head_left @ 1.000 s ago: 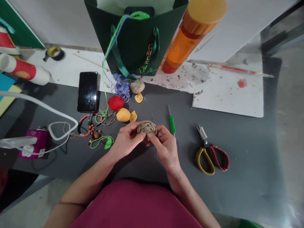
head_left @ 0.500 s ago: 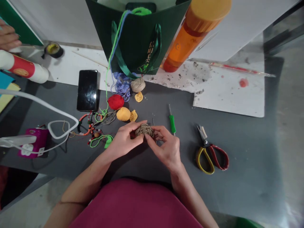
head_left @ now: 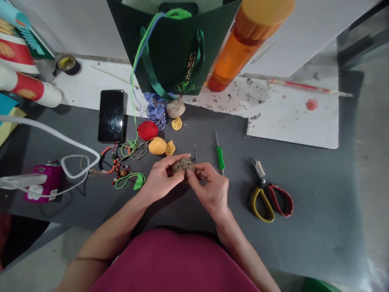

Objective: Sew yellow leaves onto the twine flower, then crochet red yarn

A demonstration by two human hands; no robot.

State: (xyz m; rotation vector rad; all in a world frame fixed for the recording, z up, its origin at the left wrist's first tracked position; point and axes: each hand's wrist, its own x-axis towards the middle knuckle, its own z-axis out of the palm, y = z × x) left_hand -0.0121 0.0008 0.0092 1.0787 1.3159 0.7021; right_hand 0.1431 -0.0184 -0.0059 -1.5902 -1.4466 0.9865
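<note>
A small brown crocheted piece (head_left: 183, 165) is held over the grey table between both hands. My left hand (head_left: 161, 178) pinches its left side with thumb and fingers closed. My right hand (head_left: 209, 188) grips its right side, fingers curled; a thin metal needle tip (head_left: 196, 156) pokes up beside the piece. A green-handled crochet hook (head_left: 220, 156) lies just right of my hands. Red (head_left: 147, 130) and orange (head_left: 157, 146) yarn balls lie just beyond my left hand.
Scissors (head_left: 269, 194) with yellow and red handles lie to the right. A dark green bag (head_left: 173, 48), an orange bottle (head_left: 243, 44), a black phone (head_left: 112, 115), a beige yarn ball (head_left: 176, 108), beads and green thread (head_left: 121, 166) and a white cable (head_left: 60, 142) crowd the back and left.
The crocheted piece has been turned and bunched smaller between my fingers. At the far left, another person's hand came into view and went again; a red-and-white cup now shows there.
</note>
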